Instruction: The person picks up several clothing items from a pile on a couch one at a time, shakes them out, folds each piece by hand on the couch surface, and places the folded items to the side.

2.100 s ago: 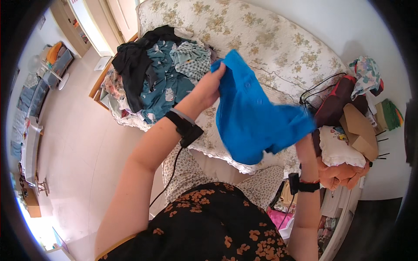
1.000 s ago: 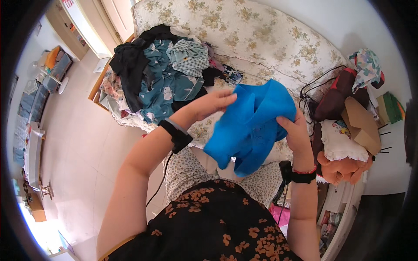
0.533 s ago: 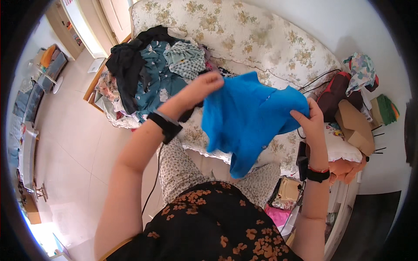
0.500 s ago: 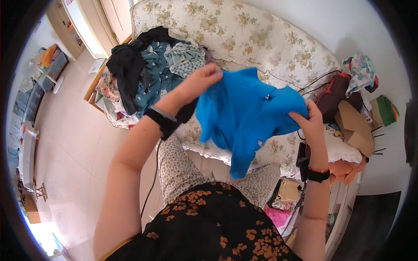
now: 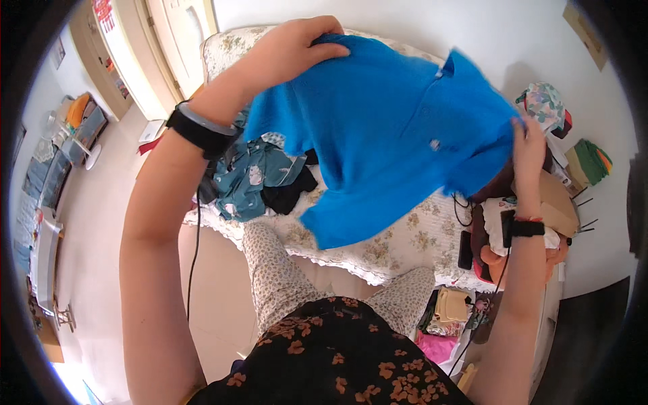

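A bright blue short-sleeved shirt (image 5: 378, 128) hangs spread out in the air above the sofa. Its fabric is stretched sideways between my two hands, and the lower part droops toward my knees. My left hand (image 5: 304, 46) pinches the upper left edge between thumb and fingers. At the far right, my right hand (image 5: 531, 150) grips the other edge of the shirt, fingers partly hidden by the cloth. A small white mark (image 5: 435, 144) shows on the blue fabric. Both wrists wear black straps.
Beneath the shirt stands a floral-covered sofa (image 5: 398, 246), with a heap of dark and teal clothes (image 5: 253, 182) at its left. To the right are a patterned cap (image 5: 544, 106), brown cardboard (image 5: 559, 202) and a black phone-like slab (image 5: 466, 250). Folded cloths (image 5: 451, 305) fill a bin below.
Both hands have risen and moved apart, the left going up and left, the right up and right. The bunched blue shirt has opened out wide between them.
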Demonstrator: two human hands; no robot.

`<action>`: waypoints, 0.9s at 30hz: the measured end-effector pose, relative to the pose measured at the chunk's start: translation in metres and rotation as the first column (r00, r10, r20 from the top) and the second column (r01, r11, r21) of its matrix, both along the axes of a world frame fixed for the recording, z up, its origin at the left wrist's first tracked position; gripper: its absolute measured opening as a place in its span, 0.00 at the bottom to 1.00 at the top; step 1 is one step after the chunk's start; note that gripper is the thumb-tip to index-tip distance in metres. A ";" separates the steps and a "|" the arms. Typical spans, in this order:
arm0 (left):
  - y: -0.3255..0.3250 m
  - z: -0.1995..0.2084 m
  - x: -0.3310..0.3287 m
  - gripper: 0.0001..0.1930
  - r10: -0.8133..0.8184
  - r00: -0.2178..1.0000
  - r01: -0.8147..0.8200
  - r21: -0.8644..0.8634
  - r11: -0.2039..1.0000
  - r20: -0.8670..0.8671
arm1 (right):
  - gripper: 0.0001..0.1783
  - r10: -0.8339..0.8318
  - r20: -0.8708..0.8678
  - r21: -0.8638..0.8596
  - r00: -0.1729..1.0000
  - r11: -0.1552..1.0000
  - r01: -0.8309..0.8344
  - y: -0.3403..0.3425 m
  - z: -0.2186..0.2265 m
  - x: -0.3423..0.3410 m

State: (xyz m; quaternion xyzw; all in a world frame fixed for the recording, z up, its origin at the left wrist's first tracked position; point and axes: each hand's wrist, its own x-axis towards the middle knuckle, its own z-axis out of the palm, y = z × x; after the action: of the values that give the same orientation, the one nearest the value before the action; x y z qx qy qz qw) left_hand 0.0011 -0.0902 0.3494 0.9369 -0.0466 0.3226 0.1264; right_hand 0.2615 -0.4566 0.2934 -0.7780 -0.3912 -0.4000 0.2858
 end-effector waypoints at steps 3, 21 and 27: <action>0.008 0.001 -0.001 0.14 -0.103 0.988 0.109 0.052 0.993 -0.115 | 0.14 -0.028 -0.140 -0.035 0.990 0.999 0.023 -0.016 0.034 0.007; -0.003 0.003 -0.001 0.10 0.132 0.865 0.122 -0.457 0.881 0.484 | 0.15 0.634 -0.515 0.657 0.576 0.724 -0.210 -0.038 0.098 -0.056; 0.036 -0.094 0.034 0.20 0.037 0.892 -0.369 -0.679 0.635 -0.451 | 0.18 0.379 -0.925 0.379 -0.026 0.922 -0.080 -0.022 -0.012 -0.008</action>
State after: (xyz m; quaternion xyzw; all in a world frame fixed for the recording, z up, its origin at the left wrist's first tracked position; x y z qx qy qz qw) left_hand 0.0351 -0.0545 0.2550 0.8443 0.2250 0.1286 0.4691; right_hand 0.2534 -0.4782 0.2810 -0.7196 -0.1570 0.2717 0.6195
